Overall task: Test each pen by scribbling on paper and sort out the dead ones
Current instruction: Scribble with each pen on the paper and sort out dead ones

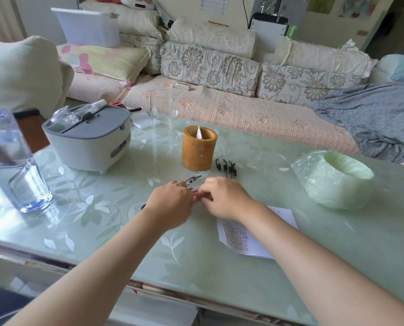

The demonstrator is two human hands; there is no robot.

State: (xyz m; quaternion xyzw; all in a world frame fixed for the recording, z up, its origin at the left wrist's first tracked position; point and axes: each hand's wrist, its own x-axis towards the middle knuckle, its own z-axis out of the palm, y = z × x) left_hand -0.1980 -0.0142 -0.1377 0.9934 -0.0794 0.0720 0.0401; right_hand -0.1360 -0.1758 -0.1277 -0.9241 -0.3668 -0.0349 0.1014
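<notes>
Pens [195, 195] lie bunched between the left hand [170, 204] and right hand [225, 198], both hands' curled fingers gripping them.

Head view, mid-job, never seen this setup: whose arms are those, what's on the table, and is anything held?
No machine here: one camera worn on a person's head looks down at their own bare arms. The left hand and right hand meet over a small bunch of red pens, fingers curled on them. On the green table lie black-capped pens beside a bamboo holder, a scribbled paper under the right wrist, and a water bottle at far left.
</notes>
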